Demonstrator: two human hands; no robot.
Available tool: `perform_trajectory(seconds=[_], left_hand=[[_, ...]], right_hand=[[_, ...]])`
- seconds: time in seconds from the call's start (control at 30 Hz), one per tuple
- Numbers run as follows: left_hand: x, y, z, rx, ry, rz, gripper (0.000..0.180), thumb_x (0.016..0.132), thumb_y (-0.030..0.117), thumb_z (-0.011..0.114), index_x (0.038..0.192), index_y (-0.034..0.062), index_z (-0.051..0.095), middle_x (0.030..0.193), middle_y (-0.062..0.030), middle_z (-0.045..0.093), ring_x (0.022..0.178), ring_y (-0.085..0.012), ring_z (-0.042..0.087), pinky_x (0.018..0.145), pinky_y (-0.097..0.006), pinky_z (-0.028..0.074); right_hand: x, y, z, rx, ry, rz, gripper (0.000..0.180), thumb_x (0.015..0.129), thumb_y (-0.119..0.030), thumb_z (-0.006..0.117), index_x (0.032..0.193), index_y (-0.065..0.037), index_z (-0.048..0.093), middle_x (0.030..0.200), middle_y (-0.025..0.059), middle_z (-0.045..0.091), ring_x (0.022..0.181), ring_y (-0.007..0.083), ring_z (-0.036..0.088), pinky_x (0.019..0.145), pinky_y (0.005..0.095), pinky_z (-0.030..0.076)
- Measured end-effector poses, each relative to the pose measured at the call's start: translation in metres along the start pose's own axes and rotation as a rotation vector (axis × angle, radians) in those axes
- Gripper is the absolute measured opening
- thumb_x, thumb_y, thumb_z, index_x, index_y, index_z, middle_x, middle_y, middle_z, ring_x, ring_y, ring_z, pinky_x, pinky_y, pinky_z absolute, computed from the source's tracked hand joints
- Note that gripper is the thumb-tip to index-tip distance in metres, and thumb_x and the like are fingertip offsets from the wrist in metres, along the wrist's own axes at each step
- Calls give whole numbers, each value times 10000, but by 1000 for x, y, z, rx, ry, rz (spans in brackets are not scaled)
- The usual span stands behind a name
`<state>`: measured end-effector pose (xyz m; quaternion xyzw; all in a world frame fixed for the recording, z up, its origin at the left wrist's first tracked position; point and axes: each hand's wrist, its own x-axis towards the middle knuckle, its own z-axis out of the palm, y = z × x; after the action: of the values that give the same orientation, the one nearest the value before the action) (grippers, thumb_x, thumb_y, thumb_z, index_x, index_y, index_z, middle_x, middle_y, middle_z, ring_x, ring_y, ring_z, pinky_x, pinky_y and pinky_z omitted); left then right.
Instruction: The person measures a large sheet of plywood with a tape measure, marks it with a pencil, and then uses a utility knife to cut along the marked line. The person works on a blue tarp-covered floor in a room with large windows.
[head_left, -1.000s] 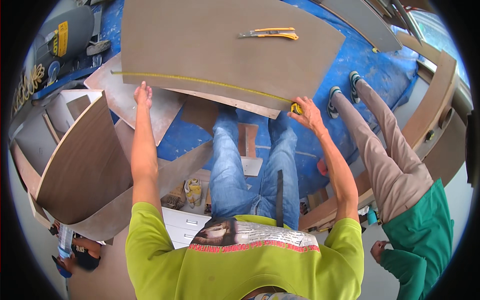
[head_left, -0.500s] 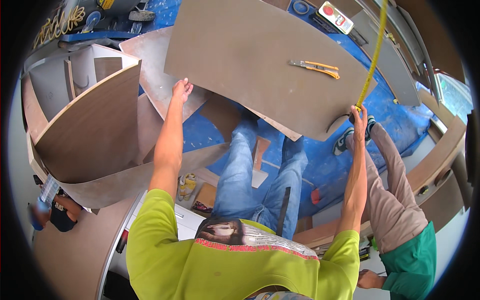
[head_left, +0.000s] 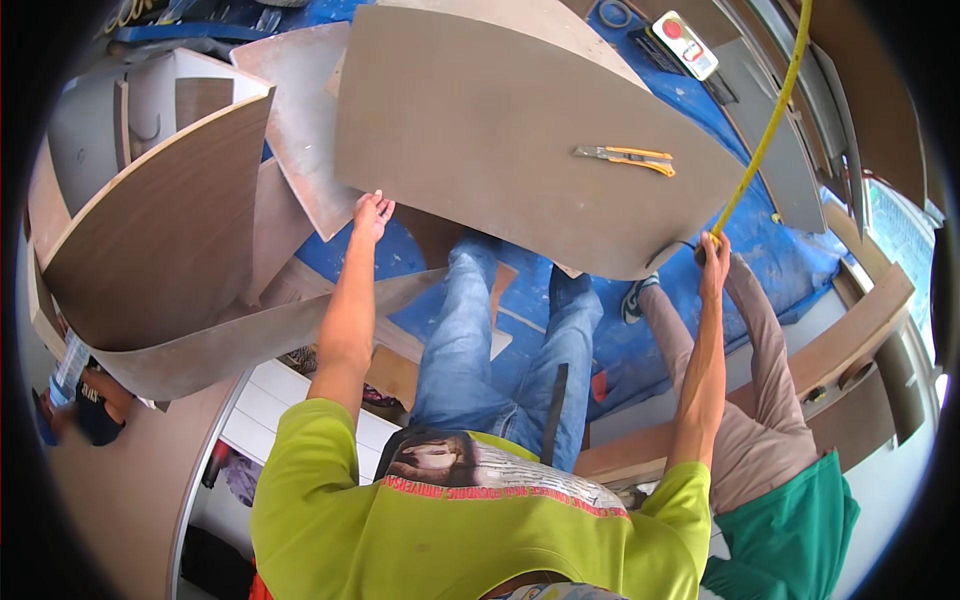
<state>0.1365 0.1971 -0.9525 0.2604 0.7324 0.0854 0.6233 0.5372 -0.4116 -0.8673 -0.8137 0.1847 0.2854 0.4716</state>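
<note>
— Left hand [head_left: 372, 213]?
— Fingers [head_left: 380, 205] loosely spread, touching the grey board's [head_left: 500, 130] near-left corner.
— Right hand [head_left: 713, 250]?
— Pinching the yellow tape measure [head_left: 765, 130] at the board's right edge (utility knife [head_left: 625, 158] lying on top).

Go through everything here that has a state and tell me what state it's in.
Tape measure: extended, blade held at board corner by right hand.
Utility knife: lying flat on board.
Brown board: lying flat, left hand on its edge.
Curved panel: standing on edge.

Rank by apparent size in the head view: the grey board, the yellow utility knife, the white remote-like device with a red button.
1. Grey board, far the largest.
2. Yellow utility knife.
3. White device, slightly smaller, though it lies farther off, so unsure.
</note>
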Motion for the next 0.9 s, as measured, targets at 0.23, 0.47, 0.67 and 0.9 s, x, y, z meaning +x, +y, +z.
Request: perform_trajectory(seconds=[0.23,0.47,0.67,0.9], left_hand=[[9,55,40,20,66,201,399,927,91,691,1249,74,456,1077,-77,539,914,-215,544,864,-422,549],[39,105,61,189,67,142,405,929,64,670,1266,105,448,1057,-69,531,883,-204,538,816,-426,549],[37,105,59,287,-2,165,347,935,52,662,1139,176,411,955,-54,532,739,-174,550,761,-413,558],[37,105,57,364,-9,170,345,923,60,671,1157,113,424,985,-75,545,792,-188,574,791,-414,564]], right_hand=[[-44,-43,-4,-275,-236,-85,450,872,-250,773,1228,-48,587,844,10,576,703,99,523,624,256,444],[-26,-85,37,-636,-443,-177,520,800,-320,795,1210,-57,611,1006,127,671,877,255,655,776,364,520],[-6,-92,54,-691,-475,-158,575,770,-376,796,1223,-67,622,1106,182,681,1030,350,654,897,420,507],[9,-91,45,-737,-468,-180,556,784,-361,790,1222,-67,612,1095,178,682,1027,356,652,895,421,506]])
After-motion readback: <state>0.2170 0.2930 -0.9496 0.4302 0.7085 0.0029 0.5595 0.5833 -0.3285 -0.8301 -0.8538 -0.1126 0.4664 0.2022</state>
